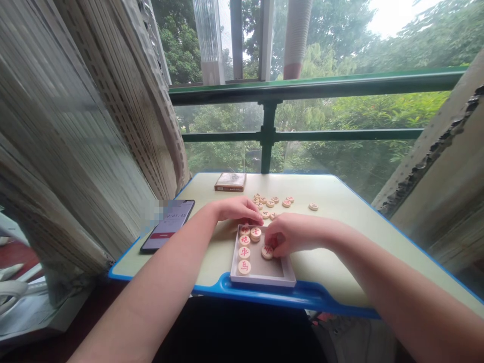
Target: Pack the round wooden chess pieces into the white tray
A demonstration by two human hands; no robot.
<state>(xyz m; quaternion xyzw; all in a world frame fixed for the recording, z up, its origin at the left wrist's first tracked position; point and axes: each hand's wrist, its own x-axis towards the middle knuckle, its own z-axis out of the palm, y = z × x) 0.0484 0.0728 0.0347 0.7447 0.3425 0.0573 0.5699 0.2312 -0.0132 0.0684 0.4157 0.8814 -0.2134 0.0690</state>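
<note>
A shallow white box [264, 277] lies near the front edge of the pale table [340, 212], with several round wooden chess pieces [244, 253] marked in red inside it. My left hand [238, 207] rests curled at the box's far rim, fingertips on a piece there. My right hand [289, 234] reaches into the box, its fingers closed on a chess piece [267, 251]. More loose chess pieces [270, 202] lie scattered on the table just beyond both hands.
A phone [168, 225] with a lit timer screen lies at the table's left edge. A brown box lid [230, 182] sits at the far side. A green railing [302, 91] and glass stand behind; bamboo blinds [94, 126] hang left.
</note>
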